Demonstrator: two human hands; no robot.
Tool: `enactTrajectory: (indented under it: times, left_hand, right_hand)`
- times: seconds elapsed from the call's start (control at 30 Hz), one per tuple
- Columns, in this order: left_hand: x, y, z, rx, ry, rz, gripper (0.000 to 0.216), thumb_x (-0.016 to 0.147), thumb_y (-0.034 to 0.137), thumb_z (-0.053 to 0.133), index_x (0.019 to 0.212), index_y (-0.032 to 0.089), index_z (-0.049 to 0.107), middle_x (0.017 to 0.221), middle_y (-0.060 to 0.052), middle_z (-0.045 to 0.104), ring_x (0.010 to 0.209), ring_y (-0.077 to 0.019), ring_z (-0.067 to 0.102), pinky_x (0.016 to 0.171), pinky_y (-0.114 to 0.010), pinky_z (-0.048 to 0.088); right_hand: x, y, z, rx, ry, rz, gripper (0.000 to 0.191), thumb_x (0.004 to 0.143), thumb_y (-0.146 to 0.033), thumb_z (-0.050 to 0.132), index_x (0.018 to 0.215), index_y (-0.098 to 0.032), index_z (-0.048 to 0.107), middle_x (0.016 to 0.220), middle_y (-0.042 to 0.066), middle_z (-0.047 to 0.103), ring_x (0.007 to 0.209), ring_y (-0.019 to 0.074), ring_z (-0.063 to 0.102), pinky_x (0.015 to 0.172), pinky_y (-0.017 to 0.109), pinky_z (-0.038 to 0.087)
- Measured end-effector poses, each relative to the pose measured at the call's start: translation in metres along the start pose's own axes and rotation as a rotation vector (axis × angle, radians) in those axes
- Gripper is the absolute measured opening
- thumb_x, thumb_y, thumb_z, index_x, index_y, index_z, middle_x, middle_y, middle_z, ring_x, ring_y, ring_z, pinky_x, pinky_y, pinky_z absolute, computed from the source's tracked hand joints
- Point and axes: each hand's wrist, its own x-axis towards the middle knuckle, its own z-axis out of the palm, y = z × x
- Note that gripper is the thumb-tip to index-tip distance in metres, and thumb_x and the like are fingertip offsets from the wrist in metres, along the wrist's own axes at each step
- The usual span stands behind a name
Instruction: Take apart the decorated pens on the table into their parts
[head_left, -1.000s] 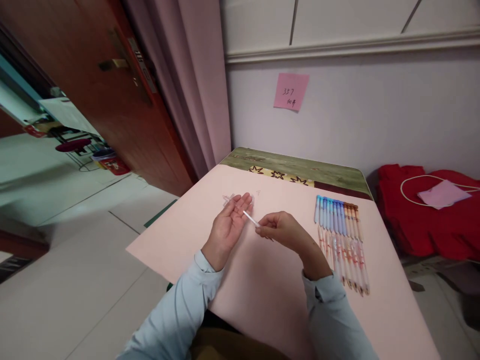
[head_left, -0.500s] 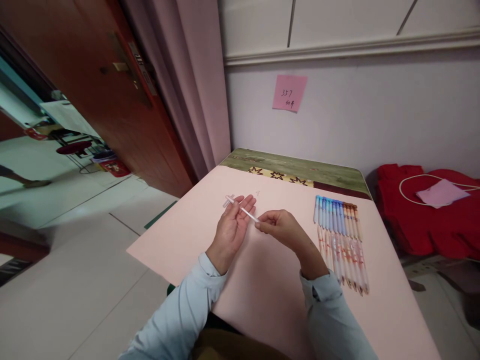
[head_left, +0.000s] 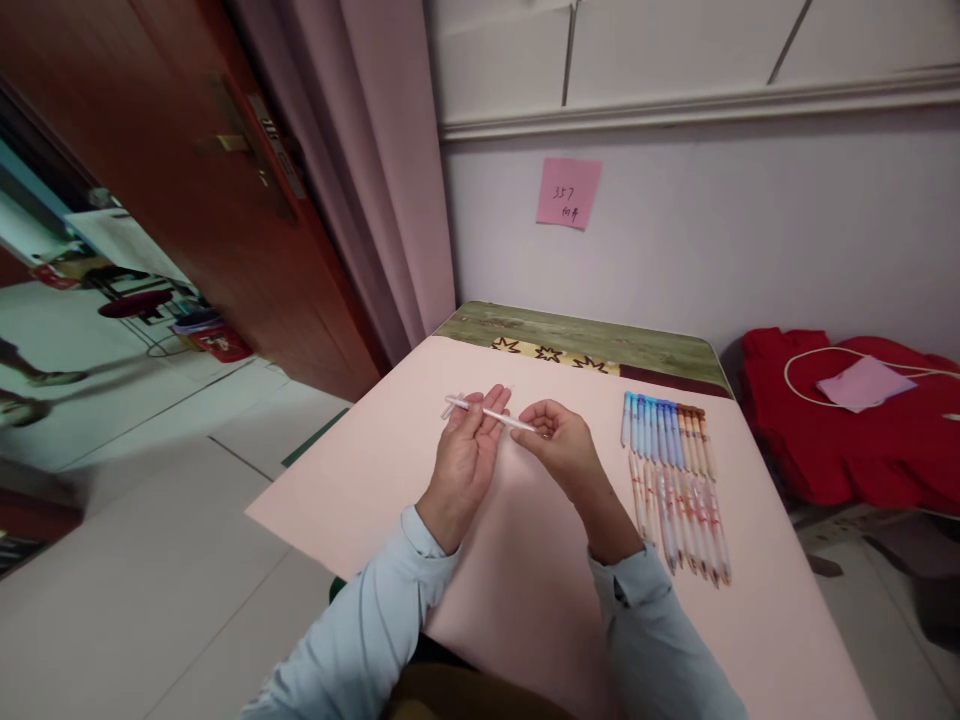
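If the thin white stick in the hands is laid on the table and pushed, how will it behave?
The white stick looks thin and round, so it would probably roll. It runs straight from the right hand to the left hand, so it seems fairly stiff. Being so slim, it is likely very light.

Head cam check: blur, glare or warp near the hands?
Head view: left hand, right hand and the white pen between them look sharp; soft light, no glare on the pink mat; wide-angle warp tilts the door.
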Motion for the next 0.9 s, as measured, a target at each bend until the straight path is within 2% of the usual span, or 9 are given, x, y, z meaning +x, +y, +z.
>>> enactTrajectory:
  times: [0.3,0.47,0.77,0.9]
  left_hand:
    - [-0.005,0.003,0.002,-0.005,-0.027,-0.021,0.007,0.092,0.012,0.056,0.094,0.018,0.052,0.138,-0.017,0.059,0.132,-0.0240,0.053,0.116,-0.043,0.036]
    - [-0.007,0.002,0.002,0.018,-0.046,0.011,0.008,0.091,0.011,0.057,0.094,0.016,0.052,0.134,-0.020,0.061,0.130,-0.0262,0.055,0.115,-0.043,0.037]
    - [-0.008,0.002,0.004,-0.002,-0.002,-0.034,0.011,0.091,0.010,0.056,0.097,0.018,0.051,0.137,-0.020,0.059,0.133,-0.0257,0.052,0.116,-0.046,0.034]
    - [-0.011,0.002,0.006,-0.003,-0.017,-0.031,0.011,0.090,0.011,0.059,0.096,0.017,0.052,0.136,-0.020,0.060,0.133,-0.0270,0.052,0.116,-0.048,0.035]
  right_hand:
    - [-0.002,-0.007,-0.001,0.014,0.025,0.055,0.026,0.066,-0.036,0.078,0.081,-0.018,0.066,0.069,0.001,0.065,0.062,0.0145,0.056,0.060,0.026,0.043]
    - [-0.003,-0.010,-0.003,-0.006,0.025,0.058,0.027,0.068,-0.038,0.077,0.081,-0.018,0.066,0.069,0.002,0.066,0.062,0.0145,0.056,0.058,0.026,0.042]
    - [-0.004,-0.013,-0.002,-0.076,0.056,0.054,0.031,0.069,-0.044,0.076,0.081,-0.017,0.067,0.068,0.003,0.068,0.058,0.0149,0.056,0.053,0.025,0.041]
    - [-0.004,-0.011,-0.003,-0.111,0.027,0.066,0.038,0.076,-0.054,0.071,0.072,-0.017,0.069,0.065,0.005,0.069,0.057,0.0155,0.059,0.054,0.026,0.043]
